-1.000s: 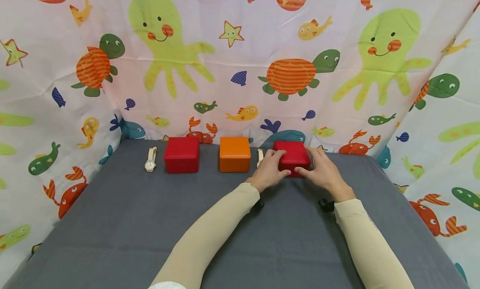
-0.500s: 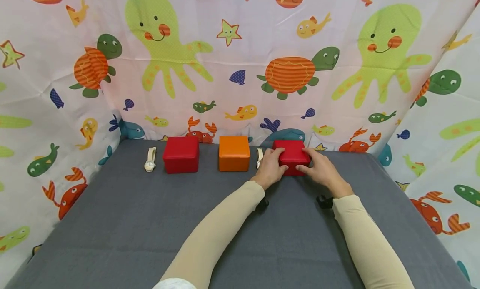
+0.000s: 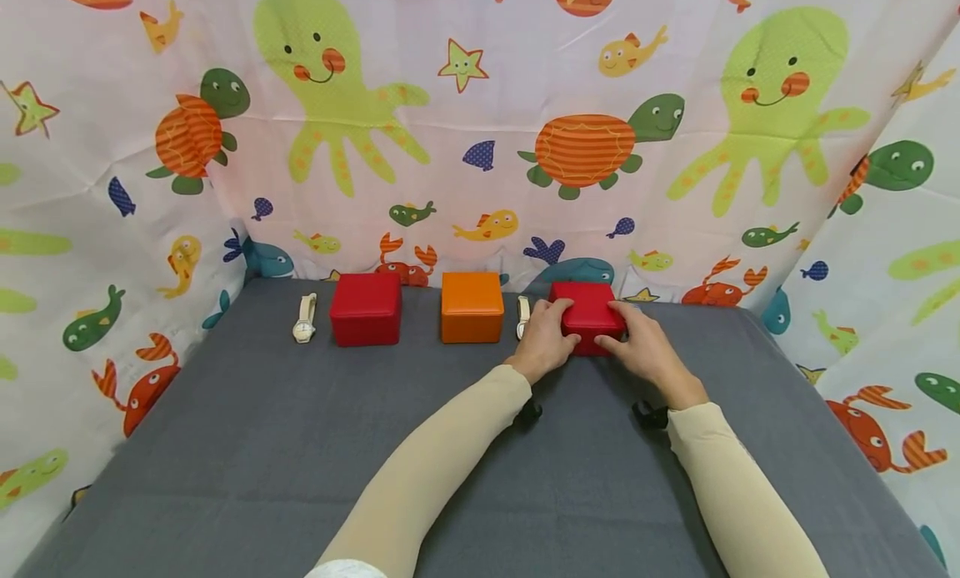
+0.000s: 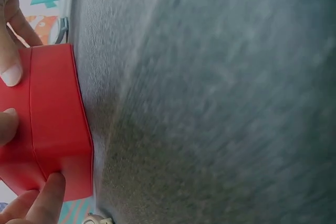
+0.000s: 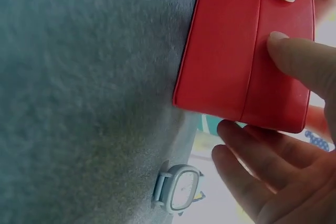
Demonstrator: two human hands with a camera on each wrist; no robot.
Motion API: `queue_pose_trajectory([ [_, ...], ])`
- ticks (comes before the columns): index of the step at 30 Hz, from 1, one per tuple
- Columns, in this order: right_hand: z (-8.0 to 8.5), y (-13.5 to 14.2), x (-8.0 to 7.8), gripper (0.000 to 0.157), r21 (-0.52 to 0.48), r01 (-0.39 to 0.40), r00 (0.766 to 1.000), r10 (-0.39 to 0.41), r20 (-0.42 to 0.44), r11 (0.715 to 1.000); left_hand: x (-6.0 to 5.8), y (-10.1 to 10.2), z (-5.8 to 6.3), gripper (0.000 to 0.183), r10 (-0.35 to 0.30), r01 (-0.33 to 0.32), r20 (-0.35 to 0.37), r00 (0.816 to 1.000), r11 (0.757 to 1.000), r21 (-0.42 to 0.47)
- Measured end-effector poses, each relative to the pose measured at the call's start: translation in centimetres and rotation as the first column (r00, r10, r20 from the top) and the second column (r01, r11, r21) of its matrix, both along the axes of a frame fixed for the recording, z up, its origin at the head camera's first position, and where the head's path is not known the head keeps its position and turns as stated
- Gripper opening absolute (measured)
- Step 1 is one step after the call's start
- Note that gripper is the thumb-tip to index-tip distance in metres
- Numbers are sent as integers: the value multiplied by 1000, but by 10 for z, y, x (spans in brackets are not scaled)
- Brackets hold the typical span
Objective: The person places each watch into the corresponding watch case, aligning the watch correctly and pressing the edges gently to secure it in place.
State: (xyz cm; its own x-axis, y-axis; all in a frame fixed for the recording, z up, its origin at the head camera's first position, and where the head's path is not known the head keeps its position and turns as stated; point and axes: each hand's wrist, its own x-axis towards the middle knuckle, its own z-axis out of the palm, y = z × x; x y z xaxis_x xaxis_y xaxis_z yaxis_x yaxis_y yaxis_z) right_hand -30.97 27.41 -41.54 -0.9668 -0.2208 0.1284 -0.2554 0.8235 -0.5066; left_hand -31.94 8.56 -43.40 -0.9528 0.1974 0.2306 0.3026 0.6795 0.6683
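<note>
A red lidded box (image 3: 588, 311), closed, stands at the back right of the grey table. My left hand (image 3: 542, 336) holds its left side, thumb on the front face. Opposite, my right hand (image 3: 652, 353) grips the right side, its thumb also on the front. In the left wrist view, a seam between lid and base crosses the red box (image 4: 55, 108), and left fingertips press its side near that seam. The right wrist view has both thumbs on the lid part of the box (image 5: 226, 51); a square-faced wristwatch (image 5: 181, 187) lies beyond it, under the right fingers.
An orange box (image 3: 471, 311) and another red box (image 3: 366, 311) stand in the same row to the left. One pale-strapped watch (image 3: 303, 319) lies at the far left; a second watch (image 3: 522, 315) is beside my left hand. A patterned curtain (image 3: 465, 144) hangs behind.
The left hand has shifted slightly to the right against the box's side. Both thumbs stay on the front face, and the lid is still closed.
</note>
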Motion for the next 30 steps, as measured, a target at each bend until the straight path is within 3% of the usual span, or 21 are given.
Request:
queue_pose_trajectory([
  [8, -1, -11, 18, 77, 15, 0, 1000, 0, 8, 1000, 16, -10, -1, 60, -7, 7, 13, 1000, 1000, -4],
  [21, -4, -21, 63, 72, 41, 52, 996, -49, -81, 998, 51, -21, -1, 61, -62, 62, 57, 996, 998, 7],
  [30, 5, -28, 85, 68, 97, 72, 993, -62, -98, 993, 69, -24, -1, 60, -82, 81, 31, 996, 997, 16],
])
